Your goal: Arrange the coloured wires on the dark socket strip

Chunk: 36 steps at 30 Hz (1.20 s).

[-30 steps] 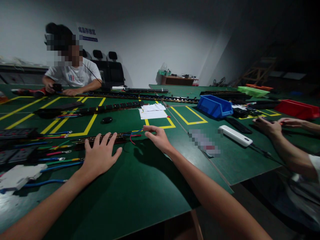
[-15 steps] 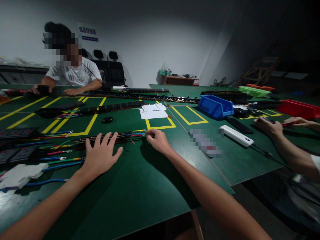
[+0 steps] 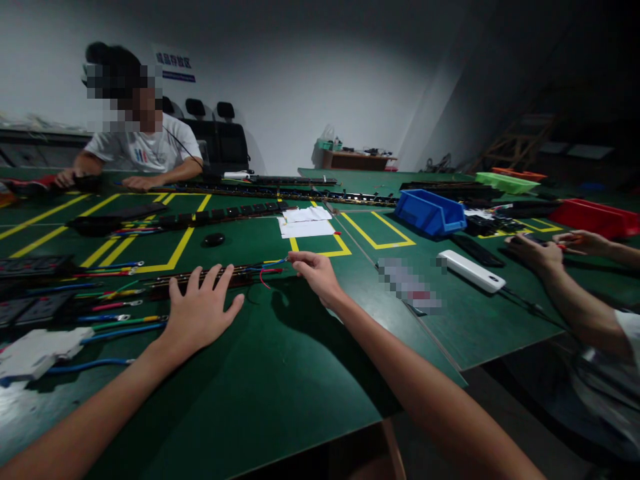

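Note:
My left hand (image 3: 203,310) lies with spread fingers over a long dark strip with copper-coloured bars (image 3: 167,285), pressing on it from above. At the strip's right end, blue, yellow and red wires stick out. My right hand (image 3: 317,273) pinches the tip of a blue wire (image 3: 273,264), which bends up from the strip. A loose red wire (image 3: 263,277) curls down beside it. Left of my left hand lie several wires with ring terminals, black socket modules (image 3: 37,308) and a white plastic block (image 3: 43,352) with thick blue cables.
White papers (image 3: 307,223) and a round black object (image 3: 214,239) lie beyond my hands. A blue bin (image 3: 430,213), a white device (image 3: 471,271) and a red bin (image 3: 597,218) are to the right. One co-worker sits across the table; another's hands (image 3: 537,253) work at right.
My right hand has lifted slightly with the blue wire's end, bending it upward. My left hand stays on the strip. The co-worker across has shifted a hand left.

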Available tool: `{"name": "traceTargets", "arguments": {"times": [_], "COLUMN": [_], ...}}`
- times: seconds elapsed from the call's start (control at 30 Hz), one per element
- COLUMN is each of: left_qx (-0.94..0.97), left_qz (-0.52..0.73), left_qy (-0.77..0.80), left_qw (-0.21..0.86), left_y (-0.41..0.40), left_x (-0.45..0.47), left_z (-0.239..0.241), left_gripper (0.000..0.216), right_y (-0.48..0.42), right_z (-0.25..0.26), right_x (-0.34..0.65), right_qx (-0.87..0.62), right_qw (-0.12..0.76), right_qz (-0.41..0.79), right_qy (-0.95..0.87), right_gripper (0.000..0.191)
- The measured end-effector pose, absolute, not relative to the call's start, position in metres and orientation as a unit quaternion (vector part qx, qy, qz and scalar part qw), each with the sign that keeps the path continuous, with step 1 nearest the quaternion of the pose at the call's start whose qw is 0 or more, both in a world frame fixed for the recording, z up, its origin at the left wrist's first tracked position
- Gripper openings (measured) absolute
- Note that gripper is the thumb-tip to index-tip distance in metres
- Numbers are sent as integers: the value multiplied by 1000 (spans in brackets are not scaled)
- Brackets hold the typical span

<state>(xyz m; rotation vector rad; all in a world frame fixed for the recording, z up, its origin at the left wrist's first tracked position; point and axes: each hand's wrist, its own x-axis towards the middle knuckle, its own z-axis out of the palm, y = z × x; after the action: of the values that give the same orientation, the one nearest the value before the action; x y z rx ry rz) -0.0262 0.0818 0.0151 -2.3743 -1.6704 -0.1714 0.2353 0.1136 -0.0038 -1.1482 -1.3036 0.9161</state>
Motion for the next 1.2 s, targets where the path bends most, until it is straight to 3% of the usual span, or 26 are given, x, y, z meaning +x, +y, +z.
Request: {"name": "traceTargets", "arguments": {"times": [0.17,0.43,0.53,0.7,0.83,1.0,1.2], "left_qx": [-813,-811,-813,-810,-810,-811,-810], "left_qz": [-65,-67,-62,-66,-68,-65,-65], "left_qy": [-566,-570,-568,-570,-570,-571,-573], "left_qw": [121,112,113,121,118,111,111], "left_y": [83,82,83,83,83,82,81], "left_x": [-27,-26,-26,-27,-28,-26,-25], "left_z": [13,15,15,13,12,15,17], "left_gripper": [78,78,78,77,77,78,78], "right_y": [115,108,108,111,112,114,109], "right_z": [-8,-8,-6,-1,1,-5,-7], "right_x": [237,240,239,239,240,241,242], "right_qx": [-531,-597,-592,-534,-473,-510,-590], "right_qw": [527,392,416,516,545,523,414], "right_qz": [353,206,215,358,408,320,206], "right_qy": [-562,-669,-656,-566,-559,-603,-662], "right_gripper": [29,29,28,29,34,30,29]}}
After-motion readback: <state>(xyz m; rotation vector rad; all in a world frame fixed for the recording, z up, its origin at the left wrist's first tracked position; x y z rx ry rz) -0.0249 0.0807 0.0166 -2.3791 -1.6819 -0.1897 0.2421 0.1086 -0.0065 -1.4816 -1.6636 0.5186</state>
